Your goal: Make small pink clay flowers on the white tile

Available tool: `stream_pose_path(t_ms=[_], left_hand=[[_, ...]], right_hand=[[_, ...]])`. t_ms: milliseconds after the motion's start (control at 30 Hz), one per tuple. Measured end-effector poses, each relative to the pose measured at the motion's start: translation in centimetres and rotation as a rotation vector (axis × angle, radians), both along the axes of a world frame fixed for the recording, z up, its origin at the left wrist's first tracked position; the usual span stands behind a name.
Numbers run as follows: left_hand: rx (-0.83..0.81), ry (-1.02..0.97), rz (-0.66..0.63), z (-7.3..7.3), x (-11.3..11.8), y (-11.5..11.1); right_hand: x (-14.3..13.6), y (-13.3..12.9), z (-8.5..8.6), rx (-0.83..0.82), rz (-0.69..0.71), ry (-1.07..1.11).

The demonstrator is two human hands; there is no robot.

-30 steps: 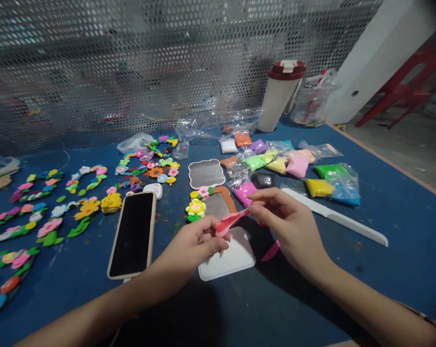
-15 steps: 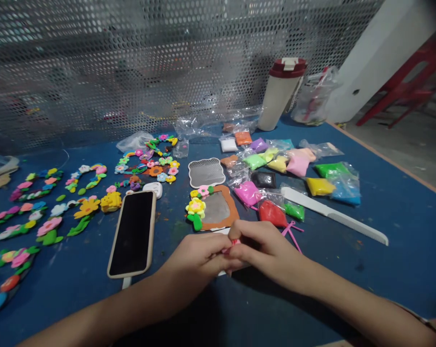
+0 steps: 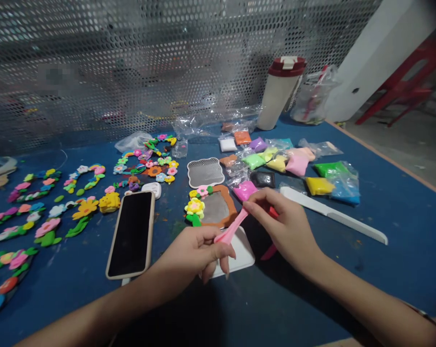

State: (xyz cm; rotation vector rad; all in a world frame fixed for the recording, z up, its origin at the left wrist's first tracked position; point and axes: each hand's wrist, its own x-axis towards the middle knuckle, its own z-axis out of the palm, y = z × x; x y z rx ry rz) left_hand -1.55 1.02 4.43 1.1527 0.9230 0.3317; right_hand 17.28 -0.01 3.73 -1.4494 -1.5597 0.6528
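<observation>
A strip of pink clay (image 3: 232,228) is stretched between my two hands. My left hand (image 3: 199,253) pinches its wide lower end, over a white plate (image 3: 242,250) lying on the table. The thin upper end is pinched by my right hand (image 3: 286,221), which partly covers a red clay packet. Just behind the strip lies a mirror with a brown clay rim (image 3: 232,207), with yellow and pink flowers along its left side. Beyond it rests an undecorated white-edged mirror (image 3: 205,172).
A phone (image 3: 131,236) lies left of my hands, near decorated clay frames (image 3: 85,208). Bagged clay (image 3: 297,163) and a white comb (image 3: 333,214) are on the right. A tumbler (image 3: 277,96) stands at the back before a perforated metal panel (image 3: 131,67).
My hands, together before, have moved apart, the right one up and to the right. The pink clay has been drawn out into a strip. More of the white plate shows.
</observation>
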Motion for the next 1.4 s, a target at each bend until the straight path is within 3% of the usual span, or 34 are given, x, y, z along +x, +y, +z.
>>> stream_pose_path(t_ms=[100,267,367,467,600,800,933,1033,1100,1267,1400], left_hand=[[-0.026,-0.025,0.053,-0.3,0.2,0.0],[-0.009,-0.055,-0.005,0.0,0.4,-0.1],[0.074,0.017,0.011,0.5,0.6,-0.3],[0.109,0.112,0.011,0.7,0.5,-0.4],[0.042,0.124,-0.034,0.6,0.4,-0.6],[0.005,0.062,-0.035,0.4,0.6,-0.8],[0.037,-0.005,-0.02,0.2,0.4,-0.7],[0.025,-0.031,0.011,0.0,0.3,-0.6],[0.003,-0.05,0.046,-0.1,0.2,-0.5],[-0.009,-0.115,0.022,0.0,0.4,-0.6],[0.029,-0.022,0.018,0.1,0.5,-0.8]], right_hand=[[0.0,-0.5,0.0,0.13,-0.065,0.026],[-1.2,-1.5,-0.5,0.21,0.262,-0.004],[-1.9,-1.6,-1.1,0.162,0.332,-0.107],[-2.2,-1.6,-1.7,0.25,0.36,-0.251],[-2.0,-1.7,-1.7,0.423,0.27,-0.352],[-1.0,-1.2,-0.5,0.194,0.115,-0.095],[-0.3,-0.6,0.0,0.141,-0.044,0.083],[0.0,-0.4,0.0,0.122,-0.078,0.184],[0.0,-0.5,-0.2,0.157,0.001,0.213],[-1.0,-1.1,-0.7,0.17,0.352,0.159],[-1.9,-1.7,-0.9,0.121,0.403,0.173]])
